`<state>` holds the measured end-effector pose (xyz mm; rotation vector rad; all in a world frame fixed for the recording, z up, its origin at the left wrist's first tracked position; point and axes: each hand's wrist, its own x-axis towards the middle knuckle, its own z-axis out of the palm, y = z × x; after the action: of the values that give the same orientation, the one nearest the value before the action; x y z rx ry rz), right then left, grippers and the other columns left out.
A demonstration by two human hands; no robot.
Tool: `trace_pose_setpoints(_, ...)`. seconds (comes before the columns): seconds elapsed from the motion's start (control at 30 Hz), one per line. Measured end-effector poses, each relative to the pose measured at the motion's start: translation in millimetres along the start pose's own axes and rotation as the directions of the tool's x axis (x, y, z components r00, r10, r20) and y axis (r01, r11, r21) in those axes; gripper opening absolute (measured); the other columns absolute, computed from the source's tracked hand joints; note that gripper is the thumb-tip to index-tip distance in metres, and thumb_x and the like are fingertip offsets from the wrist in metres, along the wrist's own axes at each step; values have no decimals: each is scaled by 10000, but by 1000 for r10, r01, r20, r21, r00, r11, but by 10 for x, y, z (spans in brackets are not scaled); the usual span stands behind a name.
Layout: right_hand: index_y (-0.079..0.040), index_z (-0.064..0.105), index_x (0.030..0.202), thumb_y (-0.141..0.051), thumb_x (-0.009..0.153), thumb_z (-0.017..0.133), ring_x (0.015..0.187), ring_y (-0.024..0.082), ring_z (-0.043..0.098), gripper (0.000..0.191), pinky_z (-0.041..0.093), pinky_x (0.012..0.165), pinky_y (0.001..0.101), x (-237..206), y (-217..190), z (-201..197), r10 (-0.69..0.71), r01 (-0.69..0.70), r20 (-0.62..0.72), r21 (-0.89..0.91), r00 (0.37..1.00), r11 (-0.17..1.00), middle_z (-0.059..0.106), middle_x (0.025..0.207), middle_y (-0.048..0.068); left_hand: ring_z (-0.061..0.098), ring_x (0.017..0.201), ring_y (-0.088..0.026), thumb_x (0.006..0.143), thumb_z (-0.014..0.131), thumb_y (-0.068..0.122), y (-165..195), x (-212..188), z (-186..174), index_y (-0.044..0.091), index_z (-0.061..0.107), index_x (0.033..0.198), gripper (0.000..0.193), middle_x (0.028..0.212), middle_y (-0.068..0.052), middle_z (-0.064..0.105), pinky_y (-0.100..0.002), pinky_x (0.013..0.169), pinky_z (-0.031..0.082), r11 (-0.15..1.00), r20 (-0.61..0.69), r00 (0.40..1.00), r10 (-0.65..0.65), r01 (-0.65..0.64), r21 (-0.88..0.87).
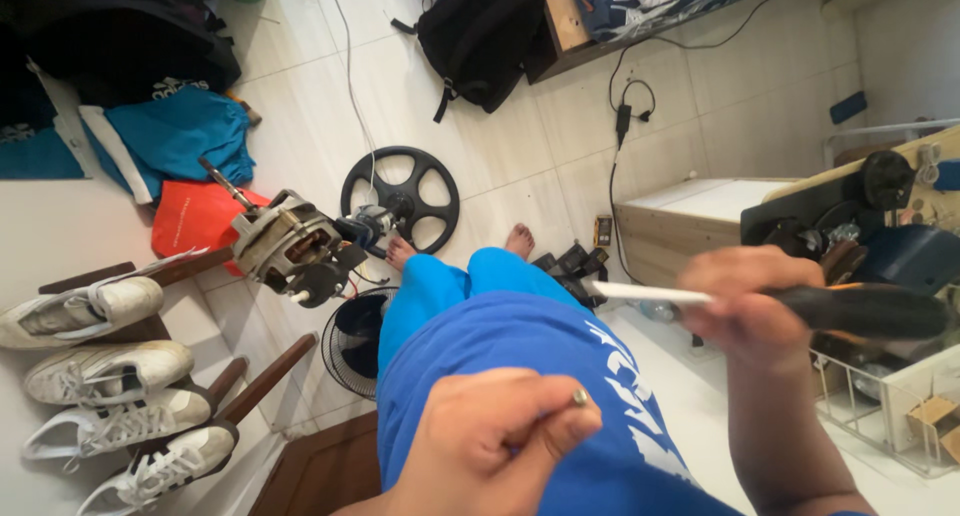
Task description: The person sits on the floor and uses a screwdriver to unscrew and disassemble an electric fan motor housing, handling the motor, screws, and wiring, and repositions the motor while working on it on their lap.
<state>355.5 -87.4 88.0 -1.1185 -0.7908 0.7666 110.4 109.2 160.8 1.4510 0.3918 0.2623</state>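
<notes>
Fingers of my left hand (490, 438) are pinching a small round silver metal piece (579, 398) over my blue-shorted lap, while my right hand (745, 306) is clamping a black-and-orange-handled screwdriver (860, 309) whose pale shaft is pointing left. Beyond my knees I am seeing a grey electric motor with copper windings (290, 244), a black spoked wheel (400, 196) and white sneakers (85, 311) on a rack. Motion is blurring the screwdriver tip; the wire basket (880, 416) is running off frame.

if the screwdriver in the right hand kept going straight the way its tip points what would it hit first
Probably nothing close. The right hand holds the screwdriver with its shaft pointing left, above the blue-clad legs. Farther along that line sits the electric motor, though depth is unclear.
</notes>
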Motion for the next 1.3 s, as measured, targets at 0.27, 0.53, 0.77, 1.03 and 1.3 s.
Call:
trace_pose_setpoints(0.27, -10, 702, 882, -220, 965, 653, 572, 214, 654, 231, 500, 524, 353, -29, -39, 93, -80, -13, 260, 338, 962, 941, 698, 700, 129, 496, 565, -120, 977, 726, 107, -18, 44, 22, -3, 730, 972, 110, 679, -47, 585, -283, 513, 376, 982, 43, 990, -135, 139, -131)
trace_pose_setpoints(0.53, -8, 646, 872, -184, 975, 705, 611, 195, 591, 213, 466, 522, 313, -63, 28, 139, -17, -5, -95, -228, 995, 974, 655, 736, 114, 530, 614, -59, 986, 720, 101, 62, 0, -76, 2, 748, 961, 106, 734, -20, 642, -239, 531, 408, 962, 198, 965, -172, 208, -177)
trace_pose_setpoints(0.77, -25, 693, 911, -249, 996, 641, 583, 168, 625, 245, 488, 544, 327, -136, 29, 19, -131, 122, 37, 190, 991, 974, 679, 709, 98, 493, 681, -8, 1007, 687, 110, -51, -41, 5, -32, 734, 1005, 149, 766, 57, 612, -202, 580, 396, 808, 255, 902, -349, 428, -405)
trace_pose_setpoints(1.03, -33, 712, 896, -234, 949, 665, 582, 190, 631, 213, 467, 536, 342, -124, -109, 47, -67, -12, 193, 385, 979, 923, 682, 703, 97, 394, 547, 8, 971, 748, 153, -104, -95, -7, -27, 745, 926, 185, 639, 72, 538, -205, 479, 282, 837, 221, 907, -358, 416, -355)
trace_pose_setpoints(1.3, -22, 705, 883, -208, 953, 656, 608, 199, 684, 205, 506, 539, 337, -18, -137, 209, -123, 22, 277, 340, 953, 940, 697, 720, 110, 376, 553, -16, 979, 740, 134, -102, -85, 28, -19, 733, 929, 161, 642, 56, 495, -238, 476, 274, 891, 171, 945, -279, 321, -320)
